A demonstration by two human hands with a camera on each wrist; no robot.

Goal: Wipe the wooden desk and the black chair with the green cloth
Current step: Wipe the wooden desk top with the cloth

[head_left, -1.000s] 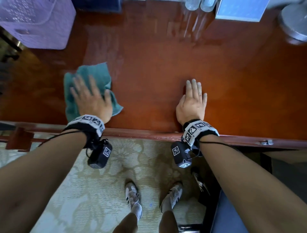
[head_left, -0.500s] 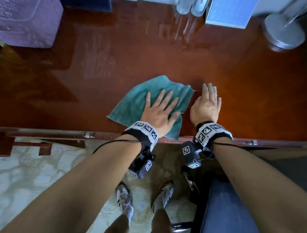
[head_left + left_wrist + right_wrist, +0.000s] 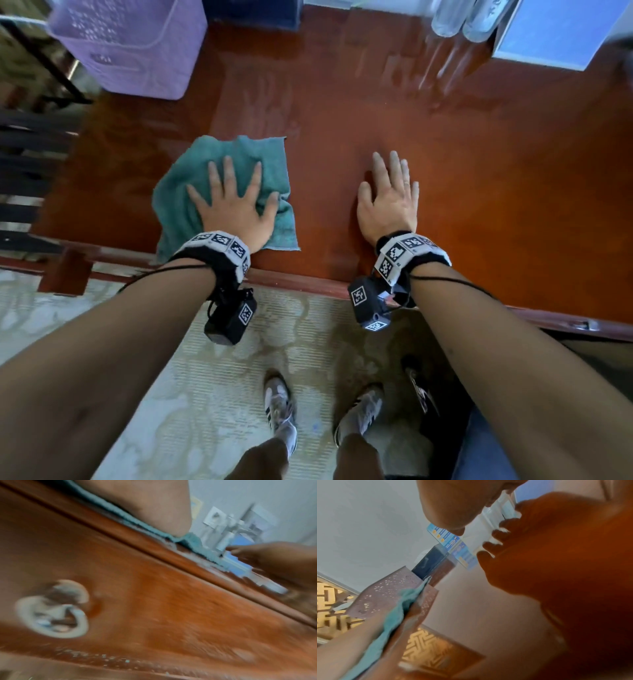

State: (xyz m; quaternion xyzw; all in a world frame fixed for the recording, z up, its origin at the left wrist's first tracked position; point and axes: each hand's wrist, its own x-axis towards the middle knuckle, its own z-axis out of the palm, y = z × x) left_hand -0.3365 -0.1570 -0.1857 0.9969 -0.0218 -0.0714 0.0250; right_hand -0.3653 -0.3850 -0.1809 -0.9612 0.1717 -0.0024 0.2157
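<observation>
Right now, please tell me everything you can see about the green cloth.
The green cloth is a soft, towel-like teal piece with a stitched hem, rumpled rather than flat. It lies on the wooden desk, its near corner reaching the front edge. The left hand presses on it with spread fingers.

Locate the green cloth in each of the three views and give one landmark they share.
Head: green cloth left of centre on the desk, under the flat left hand.
Left wrist: a thin blurred strip at top centre, beneath the palm.
Right wrist: lower left, seen edge-on.
Shared landmark: the blue box at the desk's back.
</observation>
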